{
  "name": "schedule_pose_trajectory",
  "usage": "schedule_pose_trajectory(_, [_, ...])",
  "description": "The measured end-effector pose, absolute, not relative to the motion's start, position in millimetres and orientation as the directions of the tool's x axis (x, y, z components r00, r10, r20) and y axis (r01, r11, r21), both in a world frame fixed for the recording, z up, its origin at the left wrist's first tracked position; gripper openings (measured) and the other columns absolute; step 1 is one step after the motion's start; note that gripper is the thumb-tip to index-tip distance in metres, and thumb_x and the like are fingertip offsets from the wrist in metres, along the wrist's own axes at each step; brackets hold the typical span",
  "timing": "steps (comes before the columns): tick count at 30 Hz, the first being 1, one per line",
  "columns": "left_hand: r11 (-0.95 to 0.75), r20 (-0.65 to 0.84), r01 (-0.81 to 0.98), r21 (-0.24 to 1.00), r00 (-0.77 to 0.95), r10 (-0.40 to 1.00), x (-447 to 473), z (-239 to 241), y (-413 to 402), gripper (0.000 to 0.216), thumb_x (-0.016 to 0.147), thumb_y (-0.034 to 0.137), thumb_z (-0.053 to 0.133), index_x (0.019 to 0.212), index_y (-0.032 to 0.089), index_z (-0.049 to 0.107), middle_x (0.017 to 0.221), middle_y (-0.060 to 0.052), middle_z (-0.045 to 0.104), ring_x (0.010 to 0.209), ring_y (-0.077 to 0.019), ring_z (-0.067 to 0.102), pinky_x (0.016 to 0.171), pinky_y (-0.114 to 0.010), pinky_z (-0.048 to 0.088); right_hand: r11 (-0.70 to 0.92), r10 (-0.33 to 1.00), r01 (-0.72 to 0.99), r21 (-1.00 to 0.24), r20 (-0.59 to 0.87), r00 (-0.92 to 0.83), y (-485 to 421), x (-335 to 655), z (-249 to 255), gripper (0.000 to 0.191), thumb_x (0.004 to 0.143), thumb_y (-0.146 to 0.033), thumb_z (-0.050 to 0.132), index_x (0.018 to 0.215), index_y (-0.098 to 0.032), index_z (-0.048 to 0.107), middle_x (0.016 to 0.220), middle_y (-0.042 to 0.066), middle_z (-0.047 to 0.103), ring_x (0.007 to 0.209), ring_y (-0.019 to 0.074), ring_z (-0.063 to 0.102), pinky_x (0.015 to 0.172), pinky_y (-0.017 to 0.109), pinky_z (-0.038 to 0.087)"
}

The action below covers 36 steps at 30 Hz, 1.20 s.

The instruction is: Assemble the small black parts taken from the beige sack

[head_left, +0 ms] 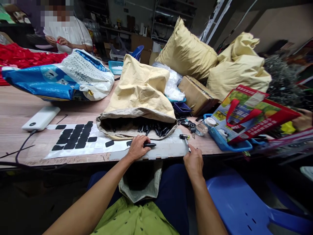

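Note:
My left hand [138,148] grips a short black cylindrical piece [151,145], which lies level at the table's front edge over a grey board [171,147]. In my right hand [194,160] is a small hammer [185,137]; its head, with one yellowish end, is raised just right of the board. Right behind my left hand, a beige sack [143,83] lies with its mouth toward me, and several black pieces [156,128] show inside it. Between my legs, below the table edge, hangs another open sack [139,195] with a dark inside.
White sheets with black patches [73,138] and a white power bank [41,118] lie left. A blue-white bag [73,76] stands behind them. At right are a blue basket [220,140], a printed bag [246,114] and a blue chair [242,205]. Another person [68,36] sits across.

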State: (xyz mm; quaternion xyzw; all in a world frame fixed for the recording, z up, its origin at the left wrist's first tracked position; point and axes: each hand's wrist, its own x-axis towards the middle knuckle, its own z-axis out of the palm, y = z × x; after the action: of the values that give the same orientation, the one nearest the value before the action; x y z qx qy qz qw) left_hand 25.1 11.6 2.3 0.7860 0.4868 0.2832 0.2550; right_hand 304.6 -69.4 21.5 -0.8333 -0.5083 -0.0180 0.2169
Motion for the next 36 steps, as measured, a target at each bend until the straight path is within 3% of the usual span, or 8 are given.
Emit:
schedule_pose_trajectory(3, [-0.393, 0.205, 0.599, 0.698, 0.358, 0.911, 24.7, 1.8, 11.9, 0.015, 0.078, 0.018, 0.070, 0.090, 0.022, 0.062, 0.094, 0.001, 0.068, 0.095, -0.0217, 0.056, 0.084, -0.036, 0.036, -0.389, 0.830, 0.885, -0.256, 0.319, 0.458, -60.1, 298.2, 25.4, 0.042, 0.085, -0.010, 0.052, 0.120, -0.016, 0.074, 0.100, 0.017, 0.061, 0.098, 0.0320, 0.055, 0.083, 0.043, 0.044])
schedule_pose_trajectory(5, [-0.394, 0.206, 0.589, 0.706, 0.361, 0.910, 24.5, 1.3, 12.3, 0.015, 0.078, 0.017, 0.070, 0.090, 0.022, 0.062, 0.094, 0.001, 0.067, 0.095, -0.0216, 0.056, 0.084, -0.036, 0.036, -0.310, 0.827, 0.908, -0.282, 0.391, 0.404, -56.1, 285.2, 27.2, 0.037, 0.086, -0.013, 0.054, 0.117, -0.016, 0.074, 0.104, 0.017, 0.061, 0.102, 0.0327, 0.054, 0.087, 0.045, 0.044])
schedule_pose_trajectory(9, [-0.398, 0.210, 0.586, 0.706, 0.364, 0.908, 23.8, 0.9, 12.5, 0.015, 0.078, 0.017, 0.070, 0.089, 0.023, 0.063, 0.094, 0.000, 0.068, 0.096, -0.0222, 0.056, 0.085, -0.036, 0.036, 0.091, 0.946, 0.808, -0.582, 0.305, 0.113, -48.9, 247.6, 23.9, 0.036, 0.087, -0.018, 0.058, 0.122, -0.016, 0.068, 0.100, 0.011, 0.066, 0.093, 0.0246, 0.059, 0.086, 0.038, 0.048])
schedule_pose_trajectory(11, [-0.402, 0.216, 0.574, 0.714, 0.365, 0.906, 23.3, 0.9, 12.1, 0.014, 0.078, 0.018, 0.070, 0.090, 0.023, 0.063, 0.094, 0.000, 0.068, 0.096, -0.0224, 0.057, 0.085, -0.036, 0.036, 0.205, 0.966, 0.741, -0.640, 0.254, -0.048, -44.8, 230.2, 21.4, 0.039, 0.085, -0.021, 0.065, 0.123, -0.019, 0.067, 0.097, 0.007, 0.067, 0.091, 0.0230, 0.059, 0.086, 0.037, 0.049])
schedule_pose_trajectory(15, [-0.424, 0.249, 0.552, 0.718, 0.366, 0.897, 22.3, -0.1, 11.2, 0.013, 0.079, 0.015, 0.068, 0.089, 0.022, 0.063, 0.092, -0.001, 0.068, 0.094, -0.0218, 0.057, 0.086, -0.036, 0.038, 0.306, 0.948, 0.779, -0.548, 0.255, -0.193, -36.2, 211.4, 19.8, 0.029, 0.085, -0.029, 0.072, 0.113, -0.022, 0.069, 0.098, 0.007, 0.068, 0.093, 0.0239, 0.057, 0.087, 0.038, 0.045])
schedule_pose_trajectory(20, [-0.434, 0.266, 0.548, 0.716, 0.361, 0.894, 22.6, -1.5, 11.1, 0.012, 0.080, 0.016, 0.067, 0.089, 0.022, 0.065, 0.092, -0.001, 0.069, 0.094, -0.0215, 0.058, 0.087, -0.036, 0.039, 0.390, 0.916, 0.787, -0.479, 0.288, -0.279, -29.0, 210.7, 17.7, 0.015, 0.094, -0.034, 0.065, 0.103, -0.021, 0.067, 0.096, 0.006, 0.065, 0.092, 0.0226, 0.054, 0.084, 0.035, 0.042])
schedule_pose_trajectory(32, [-0.507, 0.303, 0.557, 0.658, 0.420, 0.855, 22.2, -9.1, 10.8, 0.013, 0.086, 0.022, 0.069, 0.099, 0.024, 0.073, 0.095, -0.002, 0.073, 0.096, -0.0233, 0.056, 0.091, -0.040, 0.038, 0.433, 0.877, 0.842, -0.321, 0.364, -0.312, -22.9, 210.3, 4.0, 0.024, 0.104, -0.032, 0.046, 0.090, -0.019, 0.061, 0.087, 0.006, 0.059, 0.085, 0.0220, 0.049, 0.075, 0.034, 0.035])
schedule_pose_trajectory(36, [-0.534, 0.310, 0.557, 0.636, 0.450, 0.838, 21.9, -12.6, 11.6, 0.012, 0.088, 0.023, 0.068, 0.098, 0.023, 0.073, 0.094, -0.003, 0.074, 0.095, -0.0236, 0.056, 0.091, -0.041, 0.038, 0.469, 0.857, 0.807, -0.358, 0.405, -0.319, -19.3, 208.5, -0.4, 0.028, 0.103, -0.029, 0.045, 0.079, -0.020, 0.058, 0.081, 0.006, 0.058, 0.081, 0.0215, 0.047, 0.073, 0.034, 0.035])
